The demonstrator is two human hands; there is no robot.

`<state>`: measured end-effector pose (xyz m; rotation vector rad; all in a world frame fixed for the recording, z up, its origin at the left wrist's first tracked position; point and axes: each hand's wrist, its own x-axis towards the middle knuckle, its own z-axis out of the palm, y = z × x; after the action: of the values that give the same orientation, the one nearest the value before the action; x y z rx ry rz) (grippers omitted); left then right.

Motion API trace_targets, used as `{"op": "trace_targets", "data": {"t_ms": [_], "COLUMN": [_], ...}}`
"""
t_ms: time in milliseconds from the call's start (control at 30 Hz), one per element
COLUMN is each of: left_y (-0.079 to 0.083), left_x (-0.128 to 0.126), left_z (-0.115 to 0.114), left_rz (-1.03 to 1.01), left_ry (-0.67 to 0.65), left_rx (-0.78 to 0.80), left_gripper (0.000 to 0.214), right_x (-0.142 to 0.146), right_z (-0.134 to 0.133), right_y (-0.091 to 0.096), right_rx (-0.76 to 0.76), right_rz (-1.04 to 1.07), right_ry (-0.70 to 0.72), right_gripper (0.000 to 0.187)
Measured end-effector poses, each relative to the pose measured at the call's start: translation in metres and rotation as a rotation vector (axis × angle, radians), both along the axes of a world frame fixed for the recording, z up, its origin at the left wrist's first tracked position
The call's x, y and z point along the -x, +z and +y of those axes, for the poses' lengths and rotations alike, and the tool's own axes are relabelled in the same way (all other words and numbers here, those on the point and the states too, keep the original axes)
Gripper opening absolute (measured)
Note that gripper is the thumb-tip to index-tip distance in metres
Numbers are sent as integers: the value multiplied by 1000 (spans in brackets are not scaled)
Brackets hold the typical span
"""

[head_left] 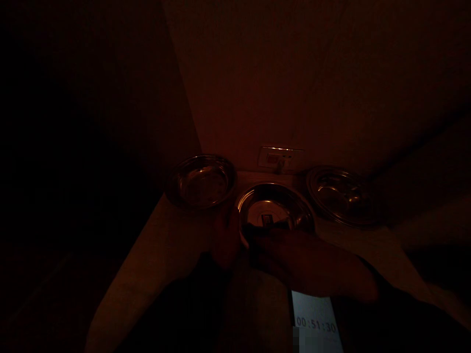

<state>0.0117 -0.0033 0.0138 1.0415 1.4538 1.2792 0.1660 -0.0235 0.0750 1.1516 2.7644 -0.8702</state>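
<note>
On the surface: three shallow steel plates sit in a loose row on the pale surface, close under the wall, in very dim reddish light.
Middle plate: the middle plate is nearest the person, just below the wall socket. Both hands meet at its near rim.
Left hand: the left hand sits against the plate's left edge. It is too dark to say whether it touches or only rests beside it.
Right hand: the right hand comes in from the lower right, and its dark sleeve runs off towards the corner. It covers the plate's near rim.
Fingers: the fingers merge with the shadow at the rim. I cannot tell whether they are spread, curled or pinching the metal.
How far along: as a judgement, the middle plate is the one being handled. The darkness hides whether it is lifted or flat on the surface. No hand is on either outer plate.
Look of the plate: round, shallow and polished, with a bright glint along its far rim. Its pale centre mirrors a small dark rectangle. No food or water can be made out in it.
Left plate: the left plate sits near the surface's left edge, apart from the middle one.
Right plate: the right plate lies further right, also apart, with soft highlights in its bowl.
Lit screen: a lit screen glows at the bottom edge below the right forearm, showing 00:51:30.
</note>
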Motion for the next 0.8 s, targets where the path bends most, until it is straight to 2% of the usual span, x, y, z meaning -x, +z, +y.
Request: {"op": "trace_targets", "data": {"t_ms": [333,800], "left_y": [-5,-2], "left_x": [-1,-2], "left_z": [3,1], "left_rz": [50,34], "left_ry": [-5,-5], "left_rx": [-40,-23], "left_gripper": [34,32], "right_x": [15,5], "right_z": [-1,-2], "right_y": [-13,0], "right_rx": [-54,-49], "right_rz": [20,-37], "right_ry": [-118,-38], "right_gripper": [36,33]}}
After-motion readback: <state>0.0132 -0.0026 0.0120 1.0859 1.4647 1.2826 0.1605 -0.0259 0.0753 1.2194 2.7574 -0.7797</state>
